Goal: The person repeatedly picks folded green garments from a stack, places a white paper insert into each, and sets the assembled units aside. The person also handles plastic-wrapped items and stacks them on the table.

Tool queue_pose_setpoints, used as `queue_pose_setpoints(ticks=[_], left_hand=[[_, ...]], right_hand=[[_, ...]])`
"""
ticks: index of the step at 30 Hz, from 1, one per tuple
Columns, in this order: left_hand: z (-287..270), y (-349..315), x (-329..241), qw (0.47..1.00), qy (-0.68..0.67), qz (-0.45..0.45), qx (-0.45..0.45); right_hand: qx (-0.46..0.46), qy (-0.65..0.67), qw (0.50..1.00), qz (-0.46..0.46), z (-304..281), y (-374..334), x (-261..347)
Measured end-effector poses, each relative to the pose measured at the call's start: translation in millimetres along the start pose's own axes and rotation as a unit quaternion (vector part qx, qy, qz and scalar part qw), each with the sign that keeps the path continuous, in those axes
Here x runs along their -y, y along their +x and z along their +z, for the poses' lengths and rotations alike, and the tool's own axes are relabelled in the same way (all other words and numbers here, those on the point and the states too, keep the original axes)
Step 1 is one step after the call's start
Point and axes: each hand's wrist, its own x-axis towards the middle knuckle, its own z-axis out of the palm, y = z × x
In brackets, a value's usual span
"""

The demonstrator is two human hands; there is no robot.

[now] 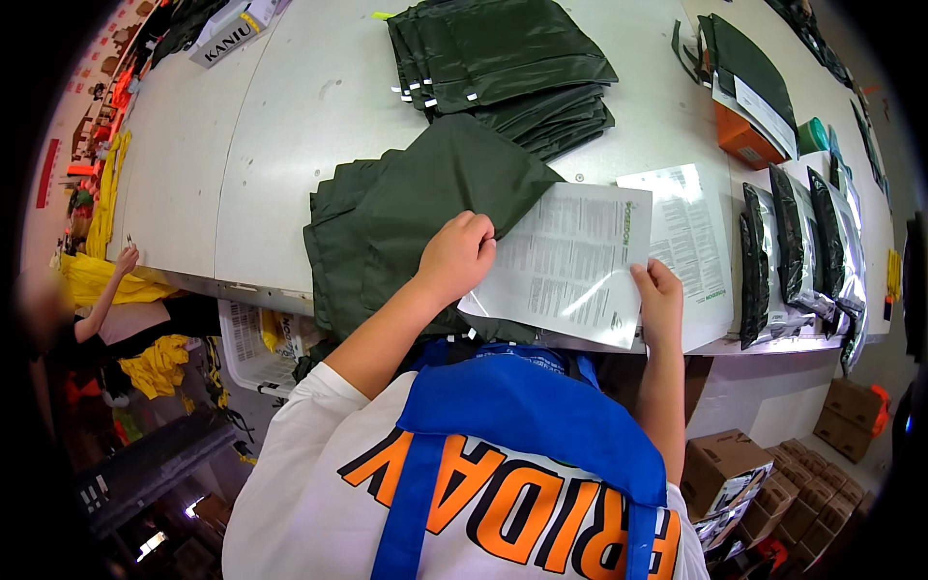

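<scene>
My left grip (456, 257) pinches green cloth (406, 198), right grip (661, 302) the glossy sheet (575, 253); I'd guess both light, floppy, slippery, so grab edges.

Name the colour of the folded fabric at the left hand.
The folded fabric is dark green, clearest in the head view.

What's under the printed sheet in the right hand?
A second printed sheet shows past the held sheet's right side; dark green fabric shows along its lower left edge. The second sheet's left part and anything else beneath are covered.
</scene>
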Motion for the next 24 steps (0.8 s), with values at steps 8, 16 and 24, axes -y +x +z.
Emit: queue_pose_setpoints(ticks=[8,16,24], left_hand=[[-13.6,1.7,10.2,0.997,-0.006,-0.07,0.021],[-0.8,13.0,12.0,0.989,-0.02,-0.047,0.142],[2.5,153.6,58.7,0.979,0.182,0.039,-0.079]], right_hand=[[-0.046,0.104,0.994,0.004,-23.3,18.7,-12.1],[0.202,-0.02,0.979,0.024,93.9,6.4,-22.1],[-0.29,-0.276,0.912,-0.093,-18.3,49.8,-96.1]])
